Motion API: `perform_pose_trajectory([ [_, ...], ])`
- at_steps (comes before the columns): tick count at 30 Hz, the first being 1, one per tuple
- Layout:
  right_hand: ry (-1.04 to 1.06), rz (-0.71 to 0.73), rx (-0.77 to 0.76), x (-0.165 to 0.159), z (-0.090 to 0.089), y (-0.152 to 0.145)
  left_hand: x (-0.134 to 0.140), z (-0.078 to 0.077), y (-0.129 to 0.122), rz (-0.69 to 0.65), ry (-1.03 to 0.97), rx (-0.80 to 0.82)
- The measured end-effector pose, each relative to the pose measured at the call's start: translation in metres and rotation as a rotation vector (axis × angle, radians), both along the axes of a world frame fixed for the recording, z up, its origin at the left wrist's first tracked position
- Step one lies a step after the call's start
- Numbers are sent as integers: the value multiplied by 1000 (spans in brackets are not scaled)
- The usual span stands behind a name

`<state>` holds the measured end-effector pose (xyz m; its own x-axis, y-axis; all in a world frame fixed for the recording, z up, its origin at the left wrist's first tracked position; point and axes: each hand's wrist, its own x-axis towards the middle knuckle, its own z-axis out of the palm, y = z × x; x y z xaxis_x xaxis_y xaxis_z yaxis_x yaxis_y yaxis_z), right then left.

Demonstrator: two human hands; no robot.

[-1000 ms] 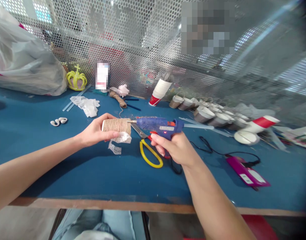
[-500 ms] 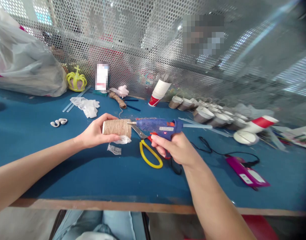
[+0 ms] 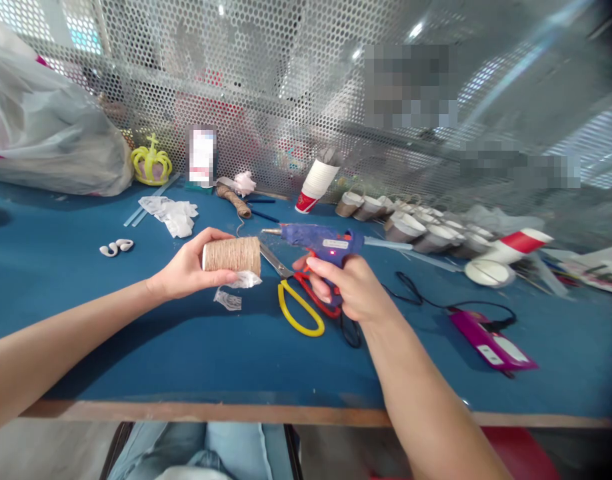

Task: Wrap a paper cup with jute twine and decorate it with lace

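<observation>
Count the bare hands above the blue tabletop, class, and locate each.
2: the left hand around the twine-wrapped cylinder, and the right hand gripping the blue glue gun. Both are visible.

Held on its side between the thumb and fingers of the left hand [image 3: 183,269], a tan, twine-wound cylinder [image 3: 232,255]; wrapped in close rows, with a white rim at the end nearest the palm and the other end past the fingertips; just below the thumb tip, along the underside, a crumpled piece of white lace [image 3: 248,281], with a sheer strip lower down beneath that thumb; gripped in the right hand [image 3: 359,288], a blue plastic glue gun [image 3: 313,238] with a lit red light; roughly level above the right thumb, with its metal nozzle [image 3: 272,231] toward the left fingers, near the cylinder's outer end; behind the right fingers, at the back, a translucent glue stick [image 3: 387,244].
</observation>
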<state>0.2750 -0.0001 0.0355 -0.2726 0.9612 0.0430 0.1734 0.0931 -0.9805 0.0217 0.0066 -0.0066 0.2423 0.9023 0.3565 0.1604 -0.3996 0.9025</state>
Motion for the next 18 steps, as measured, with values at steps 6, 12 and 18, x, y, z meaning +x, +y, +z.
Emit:
perform_pose_trajectory([
  [6,-74,-266,77,17,-10,28,4,-3,2,-66,-250,-254],
  [12,-367,-431,48,39,-34,62,5,-2,2,-130,-427,-419],
  [18,-698,-512,71,49,-47,81,6,-3,3,-160,-530,-493],
])
